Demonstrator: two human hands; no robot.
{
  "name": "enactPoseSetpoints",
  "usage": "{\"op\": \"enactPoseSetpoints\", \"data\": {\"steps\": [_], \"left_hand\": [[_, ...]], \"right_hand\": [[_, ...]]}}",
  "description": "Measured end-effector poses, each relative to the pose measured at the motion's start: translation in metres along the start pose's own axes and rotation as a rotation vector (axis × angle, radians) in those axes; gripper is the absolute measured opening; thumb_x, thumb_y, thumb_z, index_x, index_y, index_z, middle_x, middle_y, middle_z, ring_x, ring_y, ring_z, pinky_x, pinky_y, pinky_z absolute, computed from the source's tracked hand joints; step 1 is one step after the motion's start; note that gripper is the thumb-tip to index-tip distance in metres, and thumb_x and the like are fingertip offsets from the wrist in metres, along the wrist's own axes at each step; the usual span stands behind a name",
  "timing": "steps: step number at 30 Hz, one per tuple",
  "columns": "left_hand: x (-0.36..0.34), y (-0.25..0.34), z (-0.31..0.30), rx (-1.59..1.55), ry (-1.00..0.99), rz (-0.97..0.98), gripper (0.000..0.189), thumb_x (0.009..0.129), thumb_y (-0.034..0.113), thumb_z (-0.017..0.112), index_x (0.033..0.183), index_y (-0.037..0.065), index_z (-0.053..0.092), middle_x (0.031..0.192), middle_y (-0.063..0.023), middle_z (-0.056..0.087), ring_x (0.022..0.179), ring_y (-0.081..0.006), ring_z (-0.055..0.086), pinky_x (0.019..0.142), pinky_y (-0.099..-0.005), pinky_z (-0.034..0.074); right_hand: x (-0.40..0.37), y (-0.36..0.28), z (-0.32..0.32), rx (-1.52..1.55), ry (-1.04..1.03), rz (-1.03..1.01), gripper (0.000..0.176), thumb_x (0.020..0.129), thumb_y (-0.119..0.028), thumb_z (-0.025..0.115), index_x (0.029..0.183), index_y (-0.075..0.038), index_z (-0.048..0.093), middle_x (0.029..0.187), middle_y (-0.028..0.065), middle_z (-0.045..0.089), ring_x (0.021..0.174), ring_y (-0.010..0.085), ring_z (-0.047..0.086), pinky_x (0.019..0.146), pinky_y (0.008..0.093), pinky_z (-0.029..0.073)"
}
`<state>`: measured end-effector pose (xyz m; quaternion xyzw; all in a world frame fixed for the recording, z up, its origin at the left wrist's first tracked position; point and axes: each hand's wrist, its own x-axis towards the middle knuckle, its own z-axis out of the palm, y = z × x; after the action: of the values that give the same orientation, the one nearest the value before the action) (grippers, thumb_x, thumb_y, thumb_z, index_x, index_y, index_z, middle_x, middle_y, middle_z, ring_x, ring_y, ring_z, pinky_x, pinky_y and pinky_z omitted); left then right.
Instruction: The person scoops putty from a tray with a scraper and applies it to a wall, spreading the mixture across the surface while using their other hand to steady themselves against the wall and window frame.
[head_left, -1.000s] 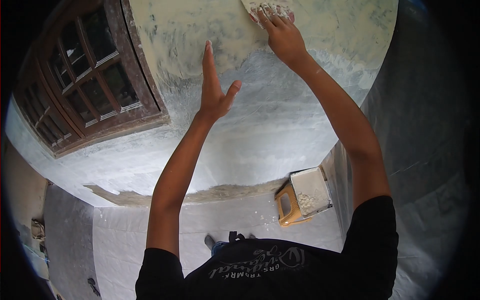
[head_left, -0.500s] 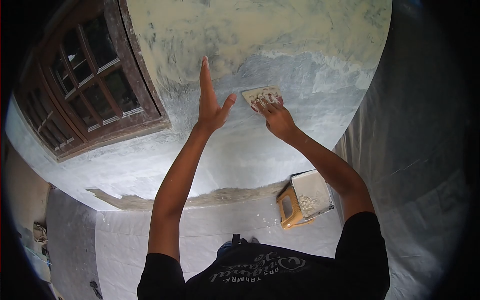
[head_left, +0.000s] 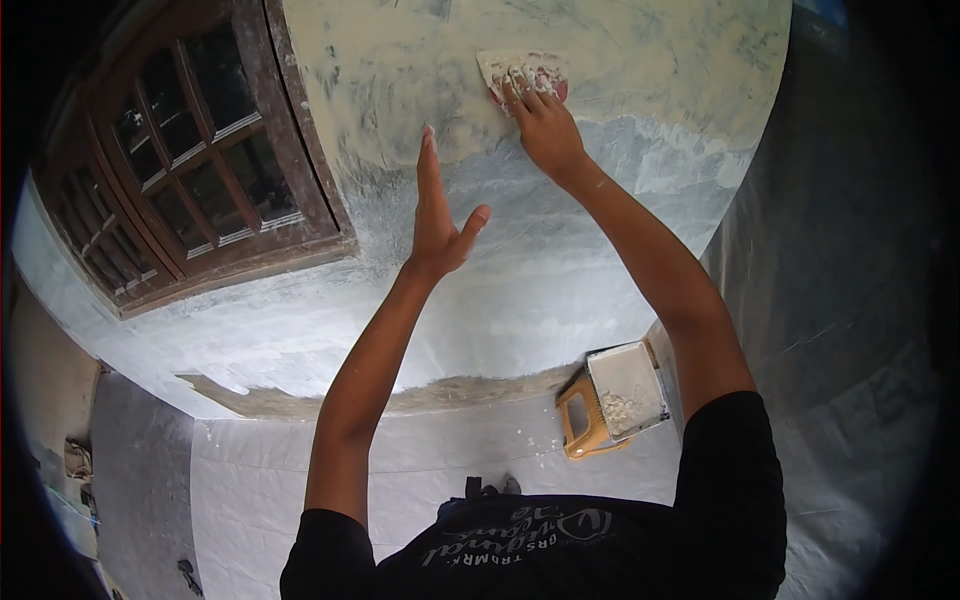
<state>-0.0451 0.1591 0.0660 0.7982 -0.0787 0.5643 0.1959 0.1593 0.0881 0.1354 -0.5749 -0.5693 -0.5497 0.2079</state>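
My right hand (head_left: 547, 125) grips a putty scraper (head_left: 535, 68), its wide pale blade smeared with lumps of putty and some red showing near the fingers. The blade lies against the upper wall (head_left: 680, 60), over a cream-coated patch. Lower and to the left, my left hand (head_left: 440, 228) is held up with its fingers stretched and thumb spread. Nothing is in it, and white smears mark its fingertips. Below the cream coat the wall is grey-blue, with brushed white lower down.
A brown wooden window (head_left: 200, 150) is set in the wall at the left. At the wall's foot stands a yellow stool (head_left: 580, 420) bearing a tray (head_left: 627, 375) of putty. Clear plastic sheeting (head_left: 810, 330) hangs at the right. A pale sheet (head_left: 300, 460) covers the floor.
My right hand has moved the scraper up the wall, from the grey area onto the cream patch. My left hand stays open and sits slightly lower and to the right in view.
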Motion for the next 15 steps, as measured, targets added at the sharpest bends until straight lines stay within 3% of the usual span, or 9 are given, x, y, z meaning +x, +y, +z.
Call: {"op": "enactPoseSetpoints", "data": {"steps": [4, 8, 10, 13, 15], "left_hand": [[-0.003, -0.007, -0.018, 0.025, 0.004, -0.017, 0.1, 0.089, 0.048, 0.059, 0.153, 0.003, -0.003, 0.16, -0.0215, 0.002, 0.148, -0.0373, 0.006, 0.118, -0.0493, 0.012], [0.0, -0.008, -0.022, 0.003, 0.012, 0.0, 0.099, 0.089, 0.045, 0.06, 0.153, 0.003, -0.003, 0.16, -0.0213, 0.001, 0.148, -0.0368, 0.005, 0.118, -0.0495, 0.011], [0.002, -0.006, -0.016, -0.007, 0.01, 0.019, 0.099, 0.089, 0.045, 0.06, 0.153, 0.004, -0.003, 0.16, -0.021, 0.001, 0.148, -0.0363, 0.005, 0.118, -0.0496, 0.011], [0.003, -0.005, 0.0, -0.034, -0.001, 0.011, 0.1, 0.089, 0.046, 0.06, 0.153, 0.004, -0.003, 0.16, -0.0211, 0.001, 0.148, -0.0366, 0.006, 0.118, -0.0499, 0.012], [0.004, 0.0, 0.011, -0.034, -0.01, 0.019, 0.1, 0.089, 0.048, 0.059, 0.153, 0.004, -0.003, 0.16, -0.0211, 0.002, 0.148, -0.0367, 0.006, 0.118, -0.0501, 0.012]], "right_hand": [[-0.096, -0.037, -0.004, 0.064, -0.271, 0.035, 0.055, 0.081, 0.0, 0.056, 0.136, 0.0, 0.049, 0.129, 0.0208, 0.057, 0.106, 0.0316, 0.061, 0.096, 0.0386, 0.049], [-0.146, -0.039, -0.018, 0.123, -0.34, -0.053, 0.06, 0.078, 0.002, 0.06, 0.137, -0.001, 0.049, 0.128, 0.02, 0.058, 0.107, 0.0319, 0.061, 0.097, 0.0401, 0.048], [-0.129, -0.033, -0.043, 0.184, -0.454, 0.127, 0.065, 0.074, 0.004, 0.062, 0.137, -0.003, 0.049, 0.12, 0.0184, 0.061, 0.105, 0.0318, 0.061, 0.095, 0.042, 0.049], [-0.084, -0.004, -0.051, 0.18, -0.23, 0.183, 0.068, 0.072, 0.006, 0.063, 0.137, -0.006, 0.049, 0.105, 0.017, 0.063, 0.097, 0.0324, 0.062, 0.086, 0.0415, 0.052], [-0.052, 0.016, -0.053, 0.138, -0.11, 0.185, 0.066, 0.072, 0.007, 0.062, 0.135, -0.006, 0.05, 0.108, 0.0181, 0.063, 0.095, 0.0331, 0.062, 0.083, 0.0406, 0.053]]}}
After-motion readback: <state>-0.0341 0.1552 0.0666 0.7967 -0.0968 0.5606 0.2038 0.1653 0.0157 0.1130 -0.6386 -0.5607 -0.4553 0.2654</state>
